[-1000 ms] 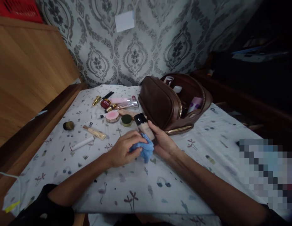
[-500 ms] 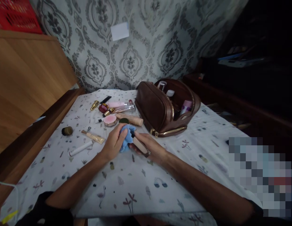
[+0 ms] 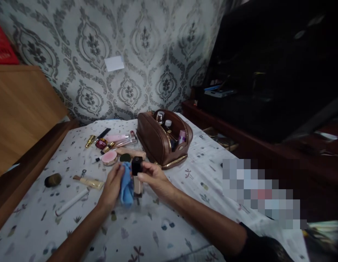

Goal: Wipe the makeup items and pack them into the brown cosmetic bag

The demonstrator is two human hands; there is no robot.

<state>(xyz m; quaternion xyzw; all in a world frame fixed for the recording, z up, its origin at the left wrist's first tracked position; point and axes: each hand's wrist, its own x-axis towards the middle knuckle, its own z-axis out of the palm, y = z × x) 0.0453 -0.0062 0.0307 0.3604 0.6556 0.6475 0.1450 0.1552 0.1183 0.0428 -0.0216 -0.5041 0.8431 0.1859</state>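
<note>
My right hand (image 3: 154,177) grips a beige foundation bottle (image 3: 137,186) by its black cap, holding it upright just above the table. My left hand (image 3: 112,185) is closed on a blue cloth (image 3: 127,183) and presses it against the bottle's left side. An open brown toiletry bag (image 3: 158,140) stands just behind my hands, with small bottles inside it.
Several cosmetics lie on the patterned tablecloth (image 3: 169,225): a pink compact (image 3: 109,157), a white tube (image 3: 72,201), a gold-capped tube (image 3: 88,182), lipsticks (image 3: 103,142), a dark round jar (image 3: 52,179). A wooden panel (image 3: 21,109) stands left, a dark cabinet (image 3: 267,72) right.
The bottle went from lying tilted in my right hand to upright, held by its cap. The cloth moved onto its side. The camera view shifted up and to the right.
</note>
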